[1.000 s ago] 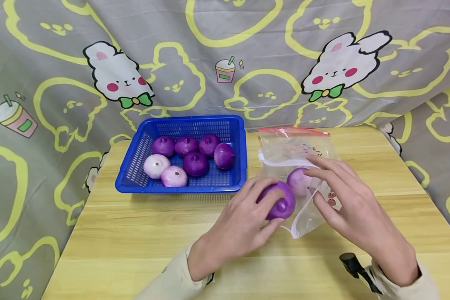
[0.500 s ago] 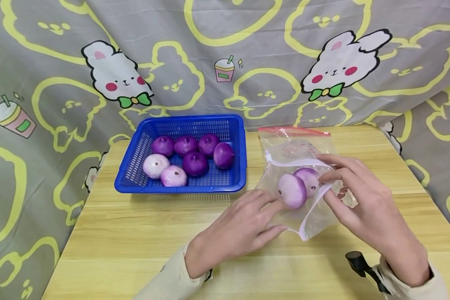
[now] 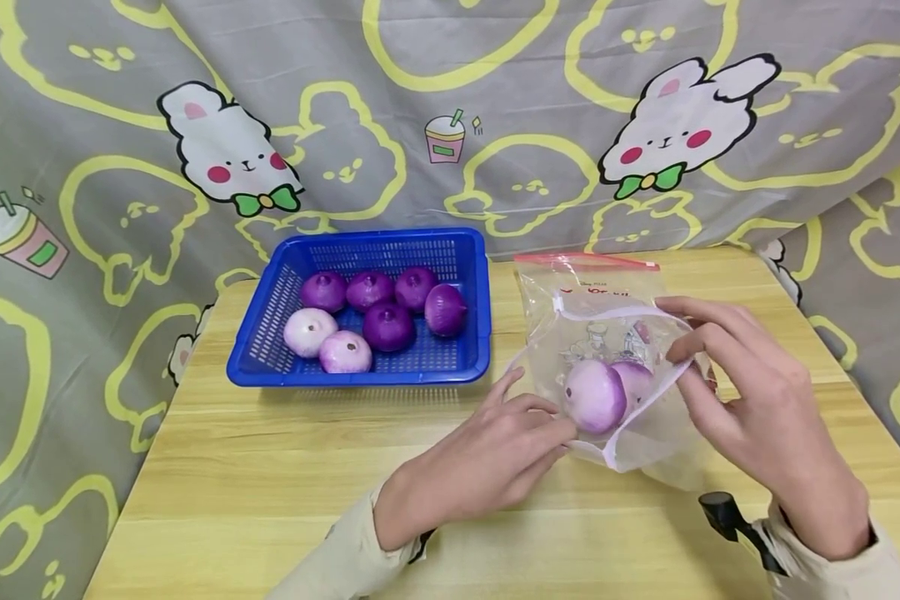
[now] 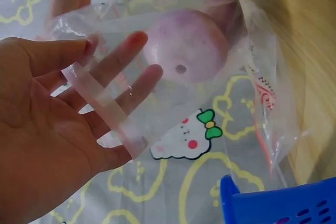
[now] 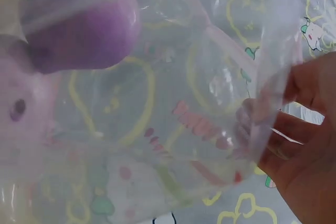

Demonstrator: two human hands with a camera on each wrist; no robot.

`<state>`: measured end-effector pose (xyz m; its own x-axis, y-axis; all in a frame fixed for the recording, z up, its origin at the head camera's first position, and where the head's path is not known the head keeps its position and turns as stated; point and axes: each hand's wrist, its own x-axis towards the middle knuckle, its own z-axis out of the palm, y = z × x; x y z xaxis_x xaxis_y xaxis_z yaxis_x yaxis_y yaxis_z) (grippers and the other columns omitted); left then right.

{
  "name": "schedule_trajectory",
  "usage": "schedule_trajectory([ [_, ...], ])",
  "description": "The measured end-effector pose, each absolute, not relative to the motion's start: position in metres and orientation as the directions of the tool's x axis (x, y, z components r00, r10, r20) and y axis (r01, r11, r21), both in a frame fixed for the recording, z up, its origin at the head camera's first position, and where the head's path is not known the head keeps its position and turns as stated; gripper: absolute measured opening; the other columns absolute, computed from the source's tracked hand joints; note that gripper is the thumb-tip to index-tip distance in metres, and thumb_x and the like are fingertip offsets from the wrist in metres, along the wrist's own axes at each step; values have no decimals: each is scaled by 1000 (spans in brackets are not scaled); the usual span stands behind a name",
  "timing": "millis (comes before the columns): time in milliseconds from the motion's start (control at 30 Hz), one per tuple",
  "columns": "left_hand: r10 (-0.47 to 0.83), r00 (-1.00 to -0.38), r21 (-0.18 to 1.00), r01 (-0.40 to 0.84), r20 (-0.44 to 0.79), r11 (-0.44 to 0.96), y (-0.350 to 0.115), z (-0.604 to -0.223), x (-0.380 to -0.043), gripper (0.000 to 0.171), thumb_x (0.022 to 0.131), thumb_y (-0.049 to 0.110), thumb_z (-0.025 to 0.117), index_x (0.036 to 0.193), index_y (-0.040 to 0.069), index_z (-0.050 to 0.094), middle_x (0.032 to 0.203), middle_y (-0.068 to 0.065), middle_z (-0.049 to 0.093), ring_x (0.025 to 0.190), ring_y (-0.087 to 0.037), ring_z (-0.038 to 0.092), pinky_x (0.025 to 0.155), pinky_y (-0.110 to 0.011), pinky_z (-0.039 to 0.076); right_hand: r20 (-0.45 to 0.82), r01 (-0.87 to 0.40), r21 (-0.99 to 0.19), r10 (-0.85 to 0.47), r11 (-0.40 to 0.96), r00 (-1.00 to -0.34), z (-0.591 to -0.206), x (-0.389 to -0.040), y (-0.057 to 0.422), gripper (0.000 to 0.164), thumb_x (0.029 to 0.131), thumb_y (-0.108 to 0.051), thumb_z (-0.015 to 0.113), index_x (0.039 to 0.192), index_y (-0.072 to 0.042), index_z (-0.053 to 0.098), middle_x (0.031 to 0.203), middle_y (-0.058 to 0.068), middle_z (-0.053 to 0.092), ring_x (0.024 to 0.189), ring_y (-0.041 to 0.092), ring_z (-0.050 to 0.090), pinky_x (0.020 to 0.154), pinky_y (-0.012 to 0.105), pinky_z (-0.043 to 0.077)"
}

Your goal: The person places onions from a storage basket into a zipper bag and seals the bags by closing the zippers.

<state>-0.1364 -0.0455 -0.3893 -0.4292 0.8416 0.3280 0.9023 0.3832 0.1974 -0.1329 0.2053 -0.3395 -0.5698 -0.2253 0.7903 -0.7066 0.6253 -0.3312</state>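
In the head view, a clear zip bag [image 3: 540, 367] with a pale lilac zip strip is held with its mouth spread, and two purple-and-white onions [image 3: 594, 397] sit inside. My left hand [image 3: 487, 454] holds the near left of the rim; in the left wrist view its thumb is at the zip strip [image 4: 100, 95] and its fingers reach inside. My right hand [image 3: 757, 408] pinches the right side of the rim between thumb and fingers. Through the film in the right wrist view, one onion [image 5: 79, 22] shows deep purple, the other paler.
Left of the bag stands a blue basket [image 3: 360, 378] with several purple onions [image 3: 388, 327] and two pale ones. A clear bag with a red strip [image 3: 585, 262] lies flat behind and partly under the held bag. A patterned grey cloth [image 3: 390, 125] hangs behind the table.
My left hand has let go of a purple onion inside the bag, beside the first one, and now holds the rim. My right hand has shifted right, widening the bag's mouth.
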Motion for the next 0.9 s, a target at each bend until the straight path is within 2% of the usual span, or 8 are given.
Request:
schedule_trajectory([
  [100,843,-435,226,898,316,378,-45,-390,-139,6,102,19,54,105,16,59,100,7,71,116,-14,61,120,-57,14,794,-695,-339,-204,634,-573,-339,-133,206,26,92,-11,44,73,0,58,109,22,68,104,9,59,82,7,40],
  [267,841,-444,239,892,309,384,-44,-392,-143,8,103,19,52,102,15,59,97,7,71,114,-13,62,120,-55,15,814,-665,-356,-132,656,-566,-337,-133,206,24,88,-5,44,70,3,58,105,21,70,86,-7,54,68,3,41],
  [367,833,-460,246,884,308,397,-44,-394,-144,8,103,19,52,102,14,58,99,6,71,112,-12,63,120,-53,16,817,-664,-357,-125,657,-563,-337,-132,205,23,86,-3,42,70,4,57,102,20,70,80,-8,51,69,3,39],
  [533,815,-492,268,866,308,421,-44,-396,-146,9,103,20,54,104,14,61,100,3,69,105,-13,64,121,-49,18,805,-678,-357,-157,643,-573,-339,-132,204,22,88,-5,43,72,2,56,100,20,70,92,-3,56,76,6,38],
  [633,809,-496,261,865,315,429,-45,-396,-146,12,102,20,55,108,14,64,102,1,69,105,-14,63,122,-46,18,787,-689,-367,-186,625,-588,-340,-132,206,21,89,-8,46,74,1,59,102,21,69,103,2,58,87,8,39],
  [733,799,-506,261,860,326,438,-48,-396,-147,15,102,18,56,112,14,67,107,0,68,109,-15,61,121,-44,18,747,-685,-381,-230,621,-623,-341,-131,209,18,86,-12,51,81,-1,63,108,19,68,109,8,57,87,9,38],
  [833,786,-512,281,856,345,434,-51,-395,-149,15,101,17,57,111,13,67,110,-1,66,112,-16,59,121,-43,22,699,-665,-398,-261,631,-666,-341,-130,212,19,84,-18,57,90,-2,67,116,17,66,113,10,56,85,8,36],
  [900,779,-509,303,857,366,417,-54,-393,-150,13,100,16,58,109,13,67,110,-1,65,110,-16,59,117,-38,31,680,-652,-404,-266,642,-683,-342,-129,213,24,83,-21,60,95,-3,68,120,16,66,116,9,55,89,8,36],
])
